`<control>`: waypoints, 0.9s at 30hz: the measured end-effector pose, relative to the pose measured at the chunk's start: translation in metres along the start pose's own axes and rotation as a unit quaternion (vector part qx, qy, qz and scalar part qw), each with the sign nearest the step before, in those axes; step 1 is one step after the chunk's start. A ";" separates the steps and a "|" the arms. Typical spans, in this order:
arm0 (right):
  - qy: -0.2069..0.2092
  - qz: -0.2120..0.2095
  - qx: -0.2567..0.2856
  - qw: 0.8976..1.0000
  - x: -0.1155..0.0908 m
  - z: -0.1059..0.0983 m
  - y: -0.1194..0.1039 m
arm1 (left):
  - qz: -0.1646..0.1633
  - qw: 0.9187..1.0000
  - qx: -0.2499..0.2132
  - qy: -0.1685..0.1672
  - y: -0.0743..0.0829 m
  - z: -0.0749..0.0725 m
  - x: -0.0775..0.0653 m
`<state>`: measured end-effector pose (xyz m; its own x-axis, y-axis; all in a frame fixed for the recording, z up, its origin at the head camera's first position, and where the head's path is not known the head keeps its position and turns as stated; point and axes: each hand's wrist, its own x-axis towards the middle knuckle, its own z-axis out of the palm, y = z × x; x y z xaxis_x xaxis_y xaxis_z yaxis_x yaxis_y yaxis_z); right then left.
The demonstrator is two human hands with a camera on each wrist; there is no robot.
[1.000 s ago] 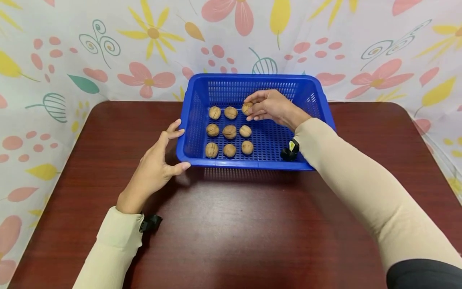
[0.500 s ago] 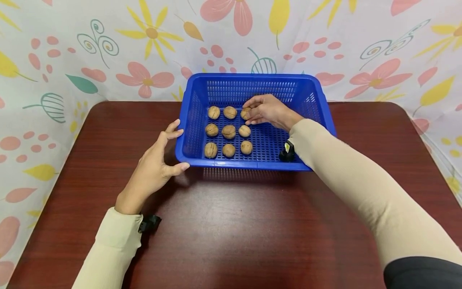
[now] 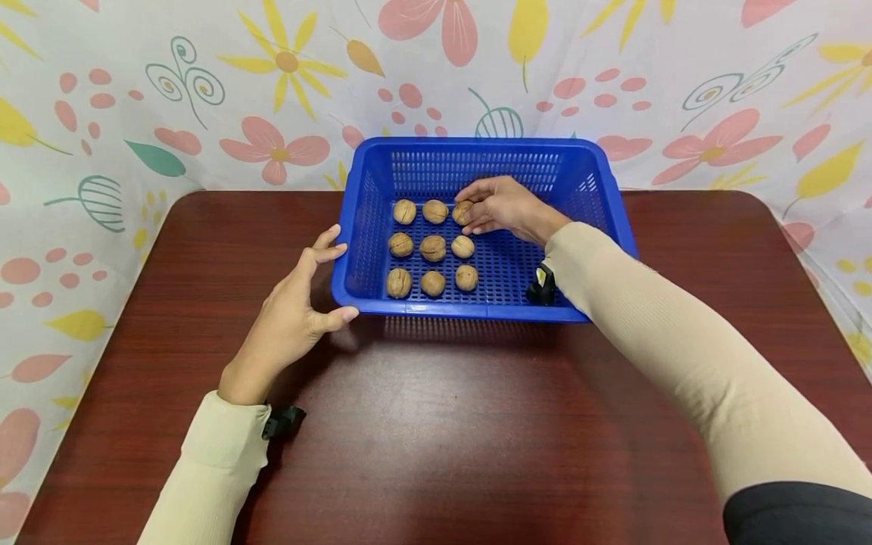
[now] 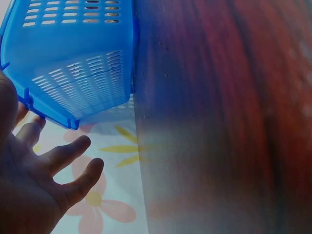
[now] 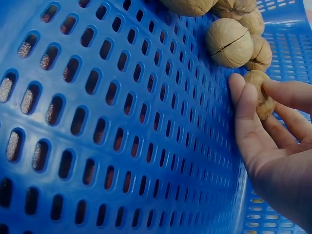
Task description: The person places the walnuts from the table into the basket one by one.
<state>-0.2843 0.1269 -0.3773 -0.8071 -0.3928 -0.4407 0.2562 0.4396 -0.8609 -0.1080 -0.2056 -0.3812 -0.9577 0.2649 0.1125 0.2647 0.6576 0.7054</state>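
Note:
In the head view, a blue perforated plastic basket (image 3: 531, 280) holds several walnuts in three rows. My right hand (image 3: 511, 208) reaches inside and pinches the walnut (image 3: 461, 213) at the right end of the back row. The right wrist view shows this walnut (image 5: 264, 100) between thumb and fingertips, close to its neighbours; a walnut (image 5: 229, 43) with a dark seam sits nearby. My left hand (image 3: 282, 314) spans the basket's front left corner, thumb and fingertips touching the rim. In the left wrist view, two fingers of the left hand (image 4: 34, 180) stretch free below the rim.
The basket stands at the back of a dark reddish-brown table (image 3: 436, 424). Behind it hangs a white cloth (image 3: 436, 68) printed with flowers and leaves. Perforated basket floor (image 3: 507, 269) extends to the right of the walnuts, under my right forearm.
Within the basket, my right hand has lowered slightly and shifted a little left with the walnut, lining it up with the back row. The left hand keeps its place at the rim.

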 end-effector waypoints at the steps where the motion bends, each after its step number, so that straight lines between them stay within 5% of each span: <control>1: -0.002 0.000 -0.003 1.000 0.000 0.000 0.000 | -0.001 1.000 0.000 0.000 0.000 0.000 0.000; 16: -0.009 0.043 -0.068 0.997 -0.013 -0.008 -0.011 | 0.001 1.000 -0.004 -0.011 -0.003 0.005 0.003; 21: 0.004 0.057 -0.102 0.993 -0.043 -0.019 -0.031 | -0.010 1.000 0.004 -0.018 0.000 0.003 -0.001; 27: 0.035 0.000 -0.150 0.988 -0.103 -0.036 -0.049 | -0.026 0.999 0.039 -0.019 0.006 -0.001 -0.008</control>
<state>-0.2327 0.1752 -0.2806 -0.8445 -0.3409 -0.4131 0.0956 0.6630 -0.7425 -0.0986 -0.2040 -0.3772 -0.9657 0.2547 0.0503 0.2247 0.7233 0.6530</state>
